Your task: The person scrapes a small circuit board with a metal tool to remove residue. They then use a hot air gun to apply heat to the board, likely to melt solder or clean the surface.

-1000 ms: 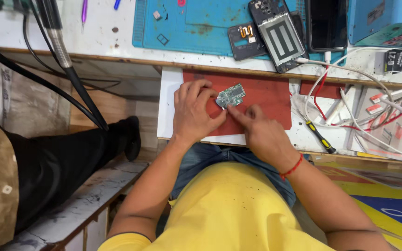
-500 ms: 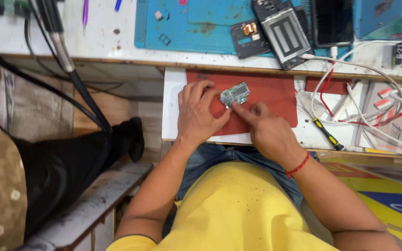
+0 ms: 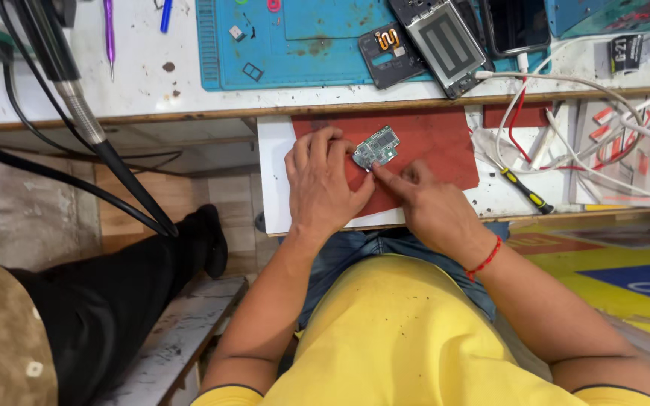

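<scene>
A small green circuit board (image 3: 378, 146) lies on a red mat (image 3: 438, 143) on a white pull-out tray (image 3: 272, 173). My left hand (image 3: 323, 184) rests palm down on the mat, its fingertips pressing the board's left edge. My right hand (image 3: 426, 207), with a red thread on the wrist, points its index finger at the board's lower left corner and touches it. Neither hand lifts the board off the mat.
A blue work mat (image 3: 302, 45) on the bench above holds a phone frame (image 3: 445, 41), a black back cover (image 3: 384, 51) and a dark phone (image 3: 517, 26). Tangled white and red cables (image 3: 566, 128) and a yellow-handled screwdriver (image 3: 524, 192) lie right. Another person's black-clad leg (image 3: 122, 301) sits left.
The view has shifted slightly. Both hands stay on the board; the right index finger has moved closer to its lower corner.
</scene>
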